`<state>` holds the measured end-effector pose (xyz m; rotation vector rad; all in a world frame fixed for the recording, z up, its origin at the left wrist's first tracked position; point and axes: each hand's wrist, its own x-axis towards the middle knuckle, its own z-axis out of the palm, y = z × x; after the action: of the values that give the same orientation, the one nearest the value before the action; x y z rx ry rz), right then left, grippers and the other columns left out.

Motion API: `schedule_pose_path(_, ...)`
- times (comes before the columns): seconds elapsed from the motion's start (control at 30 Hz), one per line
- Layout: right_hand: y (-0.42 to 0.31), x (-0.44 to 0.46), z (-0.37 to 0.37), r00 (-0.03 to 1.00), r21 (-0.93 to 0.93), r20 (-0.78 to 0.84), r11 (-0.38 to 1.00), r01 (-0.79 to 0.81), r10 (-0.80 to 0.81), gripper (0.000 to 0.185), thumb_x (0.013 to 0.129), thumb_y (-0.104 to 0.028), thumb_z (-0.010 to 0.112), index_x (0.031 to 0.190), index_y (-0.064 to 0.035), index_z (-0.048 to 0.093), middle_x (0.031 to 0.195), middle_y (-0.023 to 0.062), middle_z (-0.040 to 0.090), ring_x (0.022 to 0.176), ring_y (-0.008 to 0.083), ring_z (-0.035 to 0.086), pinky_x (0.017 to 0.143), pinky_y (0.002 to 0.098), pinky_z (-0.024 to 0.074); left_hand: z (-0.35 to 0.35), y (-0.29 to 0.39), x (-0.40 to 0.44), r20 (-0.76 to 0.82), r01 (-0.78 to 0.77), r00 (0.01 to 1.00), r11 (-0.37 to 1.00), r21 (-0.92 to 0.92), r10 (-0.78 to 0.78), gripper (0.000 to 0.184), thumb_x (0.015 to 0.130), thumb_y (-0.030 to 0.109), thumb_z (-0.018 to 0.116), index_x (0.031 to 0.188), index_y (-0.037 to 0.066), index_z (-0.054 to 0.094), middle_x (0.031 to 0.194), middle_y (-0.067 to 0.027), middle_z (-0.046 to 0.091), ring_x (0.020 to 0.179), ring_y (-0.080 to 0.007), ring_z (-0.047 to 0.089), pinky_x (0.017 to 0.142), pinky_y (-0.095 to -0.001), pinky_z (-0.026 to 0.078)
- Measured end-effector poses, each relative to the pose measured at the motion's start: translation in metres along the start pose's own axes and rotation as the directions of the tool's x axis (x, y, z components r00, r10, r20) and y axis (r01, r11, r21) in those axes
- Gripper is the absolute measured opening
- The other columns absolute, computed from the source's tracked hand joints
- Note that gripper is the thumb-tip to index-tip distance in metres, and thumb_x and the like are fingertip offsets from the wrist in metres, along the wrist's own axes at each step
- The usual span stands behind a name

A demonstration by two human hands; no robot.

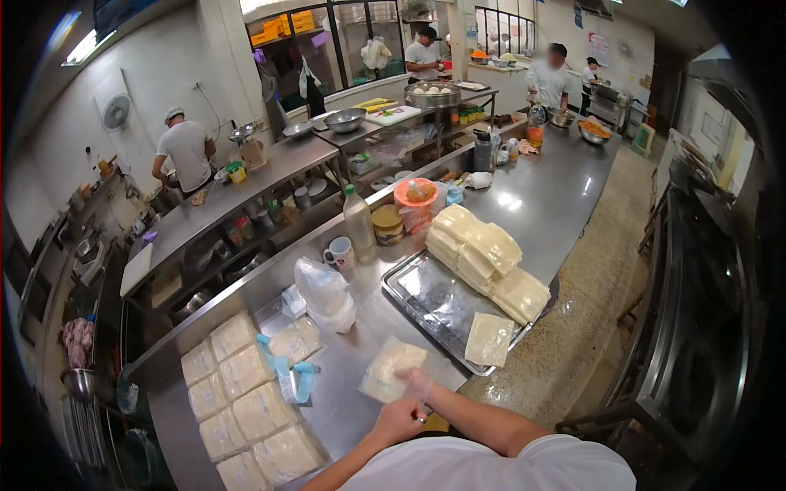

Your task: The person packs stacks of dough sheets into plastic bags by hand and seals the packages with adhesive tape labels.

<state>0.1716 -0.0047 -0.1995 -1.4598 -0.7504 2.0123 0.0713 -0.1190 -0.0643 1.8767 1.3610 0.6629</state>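
Note:
A clear plastic packet of pale square sheets [391,370] is at the near edge of the steel table [348,401]. My right hand [416,386], in what looks like a thin clear glove, has its thumb over the packet and grips its right side. Just below it my left hand [397,422], with a ring on one finger, is closed close to the right wrist; what its fingers hold is hidden. Rows of similar wrapped packets [247,371] lie to the left, with blue-and-white strips [293,379] among them. One loose sheet [490,339] rests on the tray's near corner.
A metal tray [409,307] bears a tall stack of pale sheets [475,250]. Behind the packets stand a white plastic bag [324,295], mug [341,253], bottle [359,219], jar [387,225] and orange container [415,214]. Several people work farther back.

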Motion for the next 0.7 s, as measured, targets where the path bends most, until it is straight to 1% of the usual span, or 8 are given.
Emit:
schedule_pose_path(0.03,-0.01,-0.018,0.004,0.999,-0.067,-0.008,0.997,0.033,-0.034,0.037,0.095,-0.019,0.061,0.125,0.0018,0.058,0.109,0.0158,0.066,0.097,0.0326,0.065,0.084,0.0449,0.0533,0.003,-0.002,-0.001,0.093,0.006,0.996,1.0,0.001,-0.006,0.007,0.077,0.013,0.068,0.08,0.007,0.067,0.08,-0.014,0.068,0.071,-0.0338,0.066,0.067,-0.042,0.053)
schedule_pose_path(0.2,-0.006,-0.03,-0.003,0.991,0.037,0.126,0.999,0.034,-0.038,0.035,0.094,-0.024,0.063,0.119,-0.0004,0.062,0.105,0.0136,0.067,0.093,0.0288,0.066,0.086,0.0434,0.0529,0.002,-0.006,0.007,0.094,0.02,0.996,0.997,-0.077,-0.013,0.01,0.079,0.014,0.067,0.081,0.005,0.067,0.078,-0.0155,0.068,0.072,-0.0334,0.067,0.067,-0.0414,0.052)
schedule_pose_path(0.27,-0.005,-0.027,-0.005,0.982,0.157,0.141,0.977,-0.146,0.124,0.034,0.093,-0.026,0.064,0.117,-0.0013,0.063,0.104,0.0127,0.067,0.092,0.0273,0.067,0.086,0.0428,0.0527,0.001,0.0,0.008,0.14,0.04,0.99,0.994,-0.102,-0.026,0.01,0.08,0.015,0.067,0.082,0.005,0.067,0.077,-0.0158,0.068,0.071,-0.0332,0.067,0.067,-0.0413,0.052)
schedule_pose_path(0.3,0.0,-0.016,-0.006,0.943,0.253,0.136,0.909,-0.33,0.304,0.034,0.093,-0.027,0.064,0.115,-0.0014,0.063,0.104,0.0124,0.067,0.091,0.0263,0.067,0.086,0.0431,0.0527,0.002,0.001,0.009,0.175,0.03,0.984,0.994,-0.105,-0.011,0.011,0.081,0.016,0.067,0.082,0.005,0.067,0.077,-0.0159,0.068,0.071,-0.033,0.066,0.067,-0.0414,0.052)
schedule_pose_path(0.43,0.02,0.016,-0.034,0.961,0.185,0.21,0.958,-0.22,0.181,0.036,0.092,-0.026,0.068,0.116,-0.0002,0.061,0.106,0.0128,0.066,0.098,0.0246,0.065,0.09,0.0459,0.052,0.0,-0.003,0.011,0.231,-0.002,0.973,0.999,-0.034,0.01,0.013,0.085,0.018,0.068,0.086,0.005,0.069,0.077,-0.0142,0.068,0.07,-0.0285,0.066,0.067,-0.0397,0.052)
schedule_pose_path(0.53,-0.004,-0.035,-0.027,0.934,0.272,0.335,0.936,-0.222,0.124,0.04,0.091,-0.022,0.071,0.124,-0.0005,0.06,0.114,0.0144,0.067,0.111,0.0257,0.064,0.097,0.0466,0.0513,-0.019,-0.011,0.014,-0.134,0.098,0.983,0.979,-0.176,-0.123,0.019,0.087,0.023,0.068,0.09,0.004,0.069,0.084,-0.0178,0.069,0.078,-0.0324,0.067,0.074,-0.0422,0.052)
schedule_pose_path(0.6,0.005,-0.035,-0.028,0.907,0.35,0.422,0.924,-0.153,-0.009,0.045,0.092,-0.018,0.071,0.131,-0.0019,0.058,0.122,0.0151,0.066,0.119,0.0269,0.062,0.101,0.0473,0.0507,-0.022,-0.068,0.03,-0.484,0.073,0.867,0.991,-0.114,-0.12,0.032,0.092,0.032,0.068,0.094,0.0,0.07,0.088,-0.0175,0.071,0.082,-0.0322,0.067,0.077,-0.0409,0.051)
schedule_pose_path(0.7,-0.012,-0.074,-0.024,0.904,0.226,0.411,0.947,-0.228,0.12,0.055,0.093,-0.018,0.069,0.143,-0.0052,0.049,0.134,0.0126,0.062,0.122,0.0299,0.062,0.104,0.05,0.0497,-0.047,-0.098,0.039,-0.403,0.381,0.813,0.907,-0.178,-0.42,0.042,0.098,0.038,0.064,0.098,-0.004,0.07,0.086,-0.0119,0.071,0.079,-0.0244,0.064,0.075,-0.0374,0.05)
